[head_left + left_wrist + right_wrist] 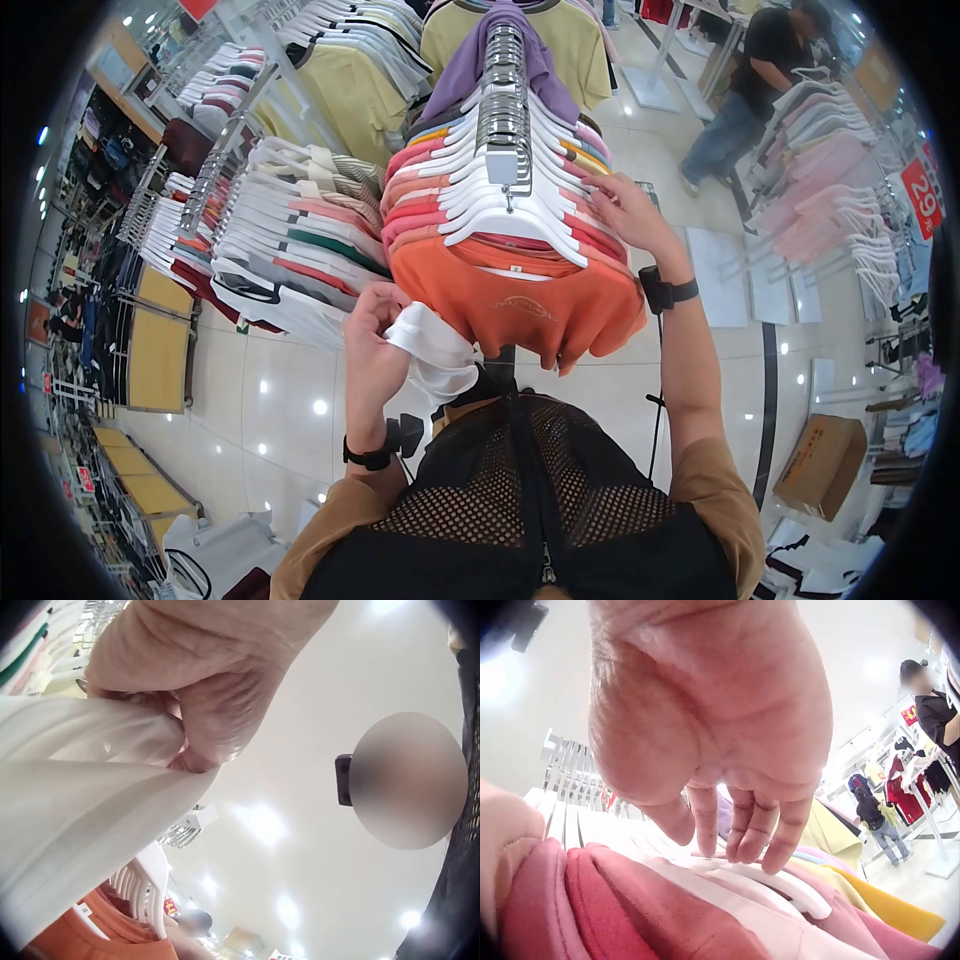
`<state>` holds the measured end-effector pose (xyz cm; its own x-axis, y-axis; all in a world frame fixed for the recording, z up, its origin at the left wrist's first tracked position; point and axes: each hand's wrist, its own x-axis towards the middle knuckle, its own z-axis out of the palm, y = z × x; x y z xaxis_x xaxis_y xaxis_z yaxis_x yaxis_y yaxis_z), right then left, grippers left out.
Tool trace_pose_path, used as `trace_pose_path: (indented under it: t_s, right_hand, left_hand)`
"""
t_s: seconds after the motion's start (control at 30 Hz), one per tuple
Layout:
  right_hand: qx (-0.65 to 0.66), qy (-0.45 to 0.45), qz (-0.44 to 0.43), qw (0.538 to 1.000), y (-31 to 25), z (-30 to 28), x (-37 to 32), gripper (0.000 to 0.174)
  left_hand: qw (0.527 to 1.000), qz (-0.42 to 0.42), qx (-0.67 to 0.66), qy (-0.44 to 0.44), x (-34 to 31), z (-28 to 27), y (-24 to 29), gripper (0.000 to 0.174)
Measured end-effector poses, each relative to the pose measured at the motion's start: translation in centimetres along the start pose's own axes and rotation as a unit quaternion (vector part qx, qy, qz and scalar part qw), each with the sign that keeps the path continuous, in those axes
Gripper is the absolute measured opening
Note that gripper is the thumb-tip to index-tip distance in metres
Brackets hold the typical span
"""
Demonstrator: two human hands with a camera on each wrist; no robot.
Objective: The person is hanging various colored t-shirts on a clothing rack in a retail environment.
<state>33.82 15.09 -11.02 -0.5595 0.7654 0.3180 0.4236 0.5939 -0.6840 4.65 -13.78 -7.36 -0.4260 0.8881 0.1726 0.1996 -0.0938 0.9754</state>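
Note:
My left hand (375,345) pinches a bunched white cloth (435,350) just left of an orange shirt (480,290), the front one on a rail of white hangers (505,215). In the left wrist view the white cloth (82,802) hangs from between thumb and fingers of the left hand (202,667). My right hand (635,215) is at the right side of the row. In the right wrist view the right hand (712,712) has its fingers extended downward over hangers and pink shirts (652,900); whether the fingertips touch them I cannot tell.
Another rack of shirts (320,250) stands on the left, and a rack of pink clothes (820,180) on the right. A person in dark clothes (765,75) is at the upper right. A cardboard box (822,467) lies on the floor at lower right.

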Motion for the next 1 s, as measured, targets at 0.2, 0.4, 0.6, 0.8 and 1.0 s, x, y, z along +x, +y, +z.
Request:
trace_pose_path:
  t_s: [0.2,0.4,0.6,0.8,1.0]
  right_hand:
    - [0.047,-0.076,0.102,0.991,-1.9,-0.2,0.6,0.023]
    - [0.061,-0.02,0.038,0.997,-2.0,0.6,0.4,0.024]
    - [-0.028,-0.03,-0.015,0.999,-1.7,0.8,1.0,0.031]
    - [-0.027,0.005,-0.042,0.999,-1.0,1.5,1.0,0.039]
    - [0.019,-0.083,0.092,0.992,-2.1,0.7,0.9,0.036]
  left_hand:
    - [0.997,-0.009,0.083,0.003,-0.8,-0.4,1.1,0.015]
    - [0.995,-0.009,0.097,-0.001,-1.3,-0.8,1.1,0.016]
    - [0.996,-0.014,0.091,-0.005,-1.2,-0.6,1.5,0.016]
    - [0.997,-0.001,0.082,-0.003,-1.1,-0.3,1.8,0.016]
    - [0.996,-0.002,0.089,0.004,-1.1,-0.1,1.5,0.016]
